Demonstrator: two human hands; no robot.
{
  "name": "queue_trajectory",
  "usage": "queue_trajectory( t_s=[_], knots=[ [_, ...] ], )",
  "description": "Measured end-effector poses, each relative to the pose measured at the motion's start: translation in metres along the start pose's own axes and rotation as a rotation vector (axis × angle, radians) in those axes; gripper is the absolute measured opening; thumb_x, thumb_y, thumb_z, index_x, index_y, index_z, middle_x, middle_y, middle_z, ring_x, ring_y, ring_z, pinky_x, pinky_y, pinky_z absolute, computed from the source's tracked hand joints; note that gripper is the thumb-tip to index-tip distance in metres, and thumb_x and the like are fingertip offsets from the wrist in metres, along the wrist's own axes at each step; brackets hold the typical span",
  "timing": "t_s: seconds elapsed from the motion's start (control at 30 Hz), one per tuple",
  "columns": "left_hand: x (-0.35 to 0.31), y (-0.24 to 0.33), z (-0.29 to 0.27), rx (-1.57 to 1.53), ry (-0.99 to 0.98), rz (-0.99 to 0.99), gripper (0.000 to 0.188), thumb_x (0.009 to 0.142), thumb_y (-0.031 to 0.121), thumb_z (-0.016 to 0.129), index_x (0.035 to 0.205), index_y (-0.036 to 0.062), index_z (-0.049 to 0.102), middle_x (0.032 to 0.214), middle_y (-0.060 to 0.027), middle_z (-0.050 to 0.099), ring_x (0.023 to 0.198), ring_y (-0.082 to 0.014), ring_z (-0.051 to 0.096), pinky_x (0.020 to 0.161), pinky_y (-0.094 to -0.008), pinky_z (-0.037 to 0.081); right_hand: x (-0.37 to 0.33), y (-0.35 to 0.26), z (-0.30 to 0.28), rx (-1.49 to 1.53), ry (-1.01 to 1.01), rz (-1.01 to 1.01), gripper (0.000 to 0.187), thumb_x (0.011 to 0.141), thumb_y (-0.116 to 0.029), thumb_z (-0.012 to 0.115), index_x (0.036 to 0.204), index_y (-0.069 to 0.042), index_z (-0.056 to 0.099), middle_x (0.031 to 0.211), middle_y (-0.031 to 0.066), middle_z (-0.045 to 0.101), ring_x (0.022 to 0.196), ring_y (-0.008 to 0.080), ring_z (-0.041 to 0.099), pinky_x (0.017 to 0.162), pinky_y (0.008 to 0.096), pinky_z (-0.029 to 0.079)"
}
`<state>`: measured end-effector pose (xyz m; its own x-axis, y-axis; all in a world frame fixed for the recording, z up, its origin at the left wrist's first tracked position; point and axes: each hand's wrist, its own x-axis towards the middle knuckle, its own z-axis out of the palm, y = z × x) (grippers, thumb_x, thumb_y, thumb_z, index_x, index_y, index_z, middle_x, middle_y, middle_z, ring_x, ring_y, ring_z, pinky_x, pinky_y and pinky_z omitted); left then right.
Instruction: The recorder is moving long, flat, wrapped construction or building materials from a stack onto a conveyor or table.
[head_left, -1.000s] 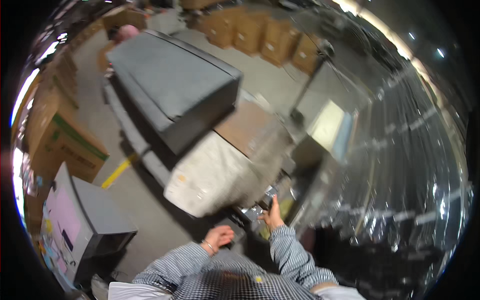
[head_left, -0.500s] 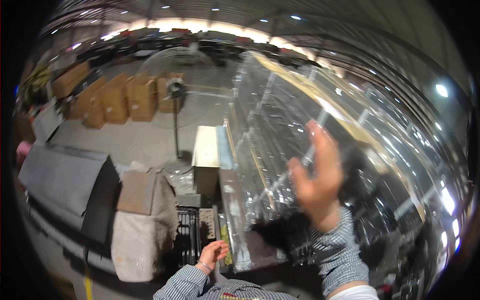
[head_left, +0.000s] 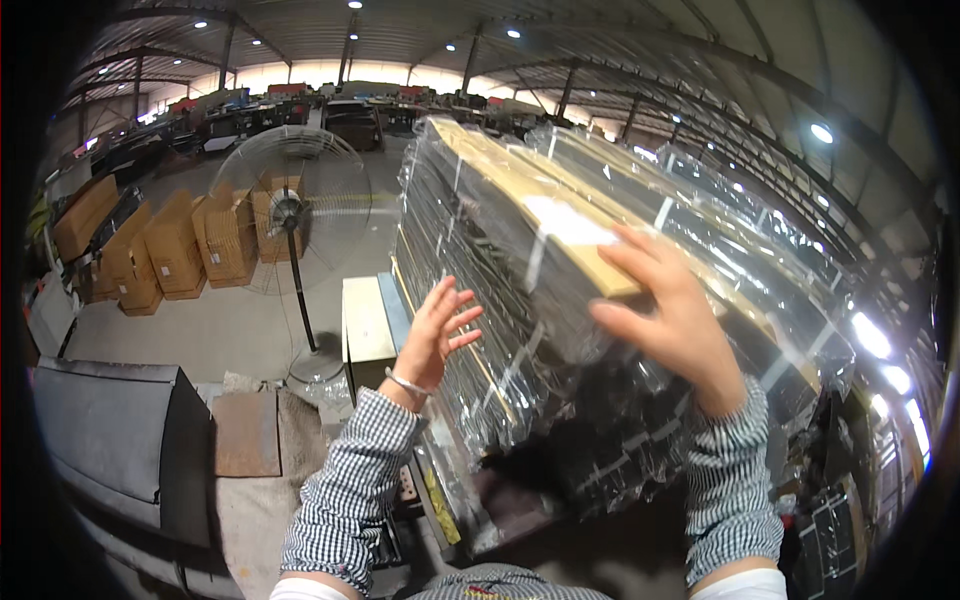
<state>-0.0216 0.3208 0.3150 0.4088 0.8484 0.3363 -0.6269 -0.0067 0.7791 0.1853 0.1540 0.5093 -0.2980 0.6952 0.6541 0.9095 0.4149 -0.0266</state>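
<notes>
Hands spread open on plastic-wrapped stack of dark profiles (head_left: 560, 300), left hand (head_left: 438, 335) at its side, right hand (head_left: 665, 315) flat on top, pedestal fan (head_left: 290, 215) beyond.

Concrete floor (head_left: 230, 325) carries pretty much everything here. A big pedestal fan (head_left: 290, 215) stands right on it, with a row of brown cardboard boxes (head_left: 175, 245) just left of the fan. A pale flat panel (head_left: 365, 320) sits right of the fan's base, and a grey bin (head_left: 110, 445) is nearer, below-left.
</notes>
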Motion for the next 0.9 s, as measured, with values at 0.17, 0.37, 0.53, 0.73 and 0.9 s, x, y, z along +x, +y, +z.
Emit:
queue_trajectory(
  t_s=[0.17,0.37,0.53,0.73,0.9],
  knots=[
    [0.041,0.077,-0.018,-0.361,-0.181,-0.104,0.081,0.086,0.054,0.063,0.139,-0.0014,0.038,0.119,-0.0196,0.06,0.093,-0.0282,0.069,0.078,-0.0382,0.061,-0.003,0.057,0.029,0.029,-0.069,0.365,0.057,0.087,-0.039,0.063,0.122,0.005,0.056,0.109,0.0192,0.065,0.097,0.0297,0.063,0.087,0.0375,0.048],
    [0.061,0.021,-0.08,-0.585,0.042,-0.416,0.039,0.093,0.024,0.06,0.121,-0.0022,0.055,0.107,-0.0194,0.068,0.087,-0.0302,0.071,0.074,-0.0408,0.061,0.004,0.074,0.052,-0.083,-0.1,0.323,0.05,0.082,-0.042,0.067,0.094,0.006,0.055,0.084,0.0174,0.061,0.076,0.0258,0.06,0.066,0.0386,0.045],
    [0.005,0.014,-0.099,-0.895,-0.135,-0.154,0.043,0.097,0.032,0.052,0.13,0.0027,0.053,0.114,-0.0168,0.066,0.102,-0.0283,0.067,0.079,-0.0407,0.059,-0.009,0.005,0.118,0.964,-0.291,0.551,0.072,0.079,-0.023,0.075,0.139,0.001,0.043,0.136,0.0164,0.045,0.127,0.0217,0.042,0.107,0.0341,0.031],
    [-0.065,-0.134,-0.175,-0.709,0.161,0.205,0.036,0.1,0.028,0.048,0.124,0.0031,0.058,0.107,-0.0123,0.067,0.088,-0.0198,0.068,0.072,-0.0347,0.059,-0.065,-0.009,0.229,1.498,-0.277,0.891,0.106,0.071,0.0,0.077,0.152,0.0,0.007,0.142,0.0232,0.04,0.129,0.0268,0.045,0.106,0.0366,0.037],
    [-0.119,-0.238,-0.148,-0.859,0.245,-0.123,0.04,0.1,0.038,0.046,0.113,0.0038,0.062,0.104,-0.0113,0.068,0.089,-0.024,0.066,0.079,-0.039,0.056,-0.183,0.035,0.28,0.597,-0.304,0.649,0.1,0.058,-0.022,0.084,0.141,0.008,0.035,0.133,0.025,0.045,0.125,0.0373,0.045,0.106,0.0382,0.036]
  ],
)
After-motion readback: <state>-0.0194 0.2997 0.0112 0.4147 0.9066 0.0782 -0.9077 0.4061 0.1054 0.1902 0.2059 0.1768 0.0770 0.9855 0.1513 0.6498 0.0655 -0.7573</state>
